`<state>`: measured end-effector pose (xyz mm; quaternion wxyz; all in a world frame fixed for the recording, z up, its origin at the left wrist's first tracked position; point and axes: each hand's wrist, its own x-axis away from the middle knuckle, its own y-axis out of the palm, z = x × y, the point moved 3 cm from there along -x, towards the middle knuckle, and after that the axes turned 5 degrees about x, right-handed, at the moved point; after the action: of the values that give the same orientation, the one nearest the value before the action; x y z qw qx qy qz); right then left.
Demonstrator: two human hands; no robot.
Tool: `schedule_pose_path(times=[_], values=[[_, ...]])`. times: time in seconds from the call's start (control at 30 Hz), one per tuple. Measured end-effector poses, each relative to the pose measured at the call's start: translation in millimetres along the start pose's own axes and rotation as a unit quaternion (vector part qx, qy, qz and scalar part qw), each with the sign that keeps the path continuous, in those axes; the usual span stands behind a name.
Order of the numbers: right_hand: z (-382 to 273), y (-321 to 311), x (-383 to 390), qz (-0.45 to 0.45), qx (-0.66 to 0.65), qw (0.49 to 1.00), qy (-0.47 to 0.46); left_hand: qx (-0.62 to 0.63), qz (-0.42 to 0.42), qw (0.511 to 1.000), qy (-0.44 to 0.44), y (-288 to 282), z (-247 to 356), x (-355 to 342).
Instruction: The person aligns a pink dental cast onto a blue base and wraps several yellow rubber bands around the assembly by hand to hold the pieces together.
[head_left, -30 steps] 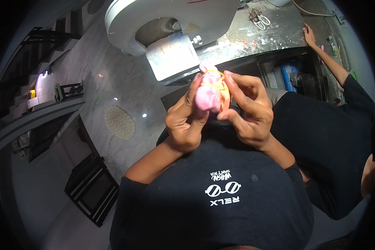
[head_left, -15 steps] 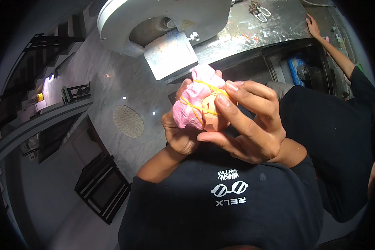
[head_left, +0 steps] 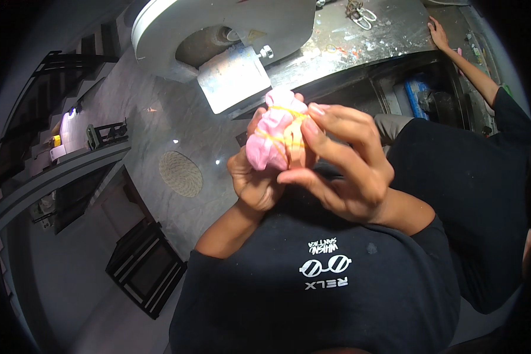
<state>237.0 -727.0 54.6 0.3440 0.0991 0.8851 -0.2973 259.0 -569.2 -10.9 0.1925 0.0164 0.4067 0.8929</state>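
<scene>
Held up in front of my chest is a dental plaster cast (head_left: 272, 125), lumpy pink on one side and joined to a peach-orange block (head_left: 297, 154). Yellow rubber bands (head_left: 290, 111) wrap around both parts. My left hand (head_left: 255, 187) is closed around the pink side from below and behind, some of its fingers hidden by the cast. On the orange side, my right hand (head_left: 353, 164) grips with thumb below and fingertips above, near the bands.
A round grey grinding machine (head_left: 277, 35) with a pale flat plate (head_left: 235, 78) stands ahead on a stained workbench (head_left: 336, 50). Scissors (head_left: 366, 19) lie on the bench. Another person's hand (head_left: 438, 35) rests at its far right. An oval woven mat (head_left: 181, 173) lies on the floor.
Both hands have shifted slightly up and left with the cast. The cast has turned a little, so its orange side looks narrower.
</scene>
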Motion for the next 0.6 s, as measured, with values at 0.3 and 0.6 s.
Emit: schedule_pose_path(times=[0.3, 0.6], values=[[120.7, 53.8, 52.8, -0.038, -0.111, 0.960, 0.255, -0.068, 0.103, 0.990, -0.064, -41.4, -77.2, -48.4], [155.9, 35.1, 49.6, 0.034, -0.345, 0.856, 0.384, -0.176, -0.017, 0.984, -0.003, -16.4, -84.9, -54.8]])
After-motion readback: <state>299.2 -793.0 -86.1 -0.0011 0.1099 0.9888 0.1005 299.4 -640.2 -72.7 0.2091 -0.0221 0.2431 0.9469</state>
